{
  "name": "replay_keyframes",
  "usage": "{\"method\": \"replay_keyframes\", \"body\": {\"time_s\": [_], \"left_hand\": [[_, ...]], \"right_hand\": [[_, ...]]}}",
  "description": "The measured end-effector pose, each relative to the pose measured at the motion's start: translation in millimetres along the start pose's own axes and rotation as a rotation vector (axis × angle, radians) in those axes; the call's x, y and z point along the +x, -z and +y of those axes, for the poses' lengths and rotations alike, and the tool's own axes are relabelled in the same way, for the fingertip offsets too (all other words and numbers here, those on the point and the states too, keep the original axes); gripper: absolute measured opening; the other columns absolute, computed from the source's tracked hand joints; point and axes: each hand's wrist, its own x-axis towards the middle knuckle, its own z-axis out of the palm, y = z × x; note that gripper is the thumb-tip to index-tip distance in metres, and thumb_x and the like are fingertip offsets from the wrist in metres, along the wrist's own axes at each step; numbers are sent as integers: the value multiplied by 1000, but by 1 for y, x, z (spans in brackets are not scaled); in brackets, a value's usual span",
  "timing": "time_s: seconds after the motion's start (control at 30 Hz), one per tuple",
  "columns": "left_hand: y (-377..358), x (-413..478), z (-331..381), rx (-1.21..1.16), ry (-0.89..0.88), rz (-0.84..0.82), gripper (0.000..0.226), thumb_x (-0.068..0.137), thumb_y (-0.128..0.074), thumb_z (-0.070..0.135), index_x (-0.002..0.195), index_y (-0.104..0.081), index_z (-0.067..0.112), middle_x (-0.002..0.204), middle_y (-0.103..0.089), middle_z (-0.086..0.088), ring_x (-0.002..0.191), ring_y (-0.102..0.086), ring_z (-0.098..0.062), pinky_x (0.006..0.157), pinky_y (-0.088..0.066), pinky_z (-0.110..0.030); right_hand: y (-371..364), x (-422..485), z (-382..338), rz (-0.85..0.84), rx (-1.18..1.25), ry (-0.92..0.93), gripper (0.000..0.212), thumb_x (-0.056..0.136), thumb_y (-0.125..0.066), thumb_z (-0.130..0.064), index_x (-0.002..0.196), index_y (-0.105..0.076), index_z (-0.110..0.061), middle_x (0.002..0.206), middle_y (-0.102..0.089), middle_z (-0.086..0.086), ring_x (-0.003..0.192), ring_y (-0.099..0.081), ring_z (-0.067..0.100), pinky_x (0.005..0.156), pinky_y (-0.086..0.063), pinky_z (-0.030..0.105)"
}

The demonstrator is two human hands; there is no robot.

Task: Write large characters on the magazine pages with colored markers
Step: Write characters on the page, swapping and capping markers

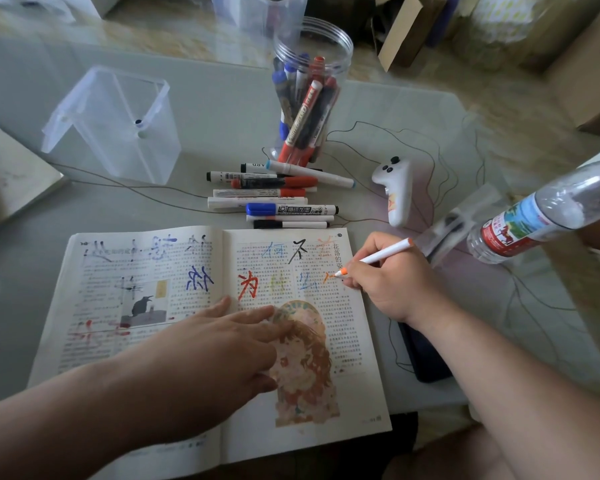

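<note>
Orange marker [374,257] is pinched in the right hand [392,282], tip on the open magazine [146,344] near its right page edge, loose markers [278,195] just beyond the top edge. Left hand [219,341] lies flat, fingers straight, pressing the lower pages near the spine. Bare table [222,109] lies left and far.

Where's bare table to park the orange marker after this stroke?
Two patches: table left of the magazine, in front of the clear box; and between clear box and marker jar. Crowded: loose markers above the magazine, controller, bottle and cables right of it.
</note>
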Motion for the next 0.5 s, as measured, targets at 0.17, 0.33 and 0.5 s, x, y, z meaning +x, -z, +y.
{"method": "replay_keyframes", "body": {"time_s": [0.17,0.33,0.5], "left_hand": [[3,-2,1,-2,-1,0,36,104,-34,55,121,-56,33,161,4,33,146,19,9,126,6,-39],[2,-1,2,10,2,-9,37,103,-32,55,118,-57,31,161,6,33,147,19,8,126,6,-40],[2,-1,-1,-14,-6,15,35,103,-35,56,115,-57,32,159,5,35,145,19,11,126,7,-39]], "right_hand": [[0,-4,-2,-75,-29,47,23,77,-80,-21,64,-63,-12,65,-71,11,64,-63,33,58,-51,40],[0,2,-2,-18,-128,24,22,75,-74,-19,67,-56,-9,67,-71,9,70,-68,24,62,-54,36],[-1,1,1,-10,67,-13,14,74,-67,-19,64,-57,-18,61,-71,6,70,-74,29,75,-58,60]]}}
